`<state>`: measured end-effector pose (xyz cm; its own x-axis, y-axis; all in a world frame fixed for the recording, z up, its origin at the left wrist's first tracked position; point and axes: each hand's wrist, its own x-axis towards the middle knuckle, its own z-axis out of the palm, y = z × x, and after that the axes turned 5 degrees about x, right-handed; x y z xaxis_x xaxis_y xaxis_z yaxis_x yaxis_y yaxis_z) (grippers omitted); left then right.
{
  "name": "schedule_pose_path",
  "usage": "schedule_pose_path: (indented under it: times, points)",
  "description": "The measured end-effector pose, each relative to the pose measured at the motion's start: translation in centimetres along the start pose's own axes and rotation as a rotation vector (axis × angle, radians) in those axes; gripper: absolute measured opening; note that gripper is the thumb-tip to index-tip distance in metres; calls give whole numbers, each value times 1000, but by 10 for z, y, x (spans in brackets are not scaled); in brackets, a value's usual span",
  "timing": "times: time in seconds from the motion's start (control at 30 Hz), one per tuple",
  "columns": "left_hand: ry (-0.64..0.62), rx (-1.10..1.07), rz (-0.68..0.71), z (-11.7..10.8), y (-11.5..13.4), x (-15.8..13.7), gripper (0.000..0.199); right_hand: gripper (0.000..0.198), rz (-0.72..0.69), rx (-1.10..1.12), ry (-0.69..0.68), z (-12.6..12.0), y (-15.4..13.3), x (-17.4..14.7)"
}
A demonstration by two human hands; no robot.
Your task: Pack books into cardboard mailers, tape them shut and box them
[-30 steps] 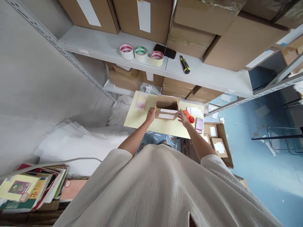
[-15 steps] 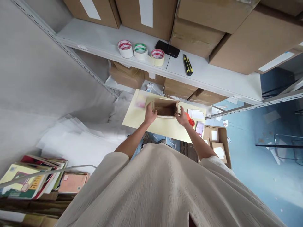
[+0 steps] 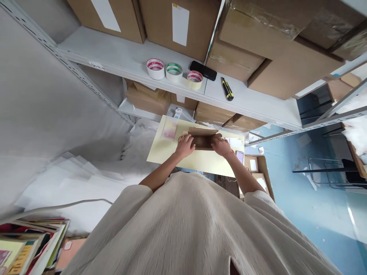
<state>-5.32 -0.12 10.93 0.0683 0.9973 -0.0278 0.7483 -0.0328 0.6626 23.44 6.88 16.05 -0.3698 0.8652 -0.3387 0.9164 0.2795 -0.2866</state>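
A small open cardboard box [image 3: 203, 142] sits on the pale yellow tabletop [image 3: 163, 149], its opening facing me and a flap standing up along the far side. My left hand [image 3: 185, 146] grips the box's left end, fingers curled over the edge. At the opposite end, my right hand [image 3: 221, 146] holds the box, with its fingers bent over the side flap. White paper slips [image 3: 234, 142] lie just right of my right hand. Beyond them is a phone-like item with a lit, purplish screen [image 3: 240, 156].
Across the table, a metal shelf [image 3: 252, 101] carries three tape rolls [image 3: 174, 72], a black phone [image 3: 203, 70], a yellow-black utility knife [image 3: 227, 89] and large cartons [image 3: 180, 23]. An open carton [image 3: 262, 168] stands right of the table. Stacked books [image 3: 34, 244] lie lower left.
My hands have shifted from the sides of the box to over its end flaps, fingers now curled inward. The far flap now stands higher. The camera view has tilted slightly.
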Motion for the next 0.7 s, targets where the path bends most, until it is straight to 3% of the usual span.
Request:
schedule_pose_path:
  times: [0.17, 0.27, 0.47, 0.7]
  points:
    - [-61, -13, 98, -11, -17, 0, 54, 110, -43, 31, -125, -3, 6, 3]
    - [-107, 30, 134, -18, -29, 2, 62, 130, -22, 32, -164, -5, 5, 6]
    - [-210, 38, 180, -22, -48, 7, 88, 142, -16, -61, -159, 1, -1, 18]
    - [-221, 0, 182, -18, -52, 5, 94, 144, -102, -80, -126, 11, 1, 31]
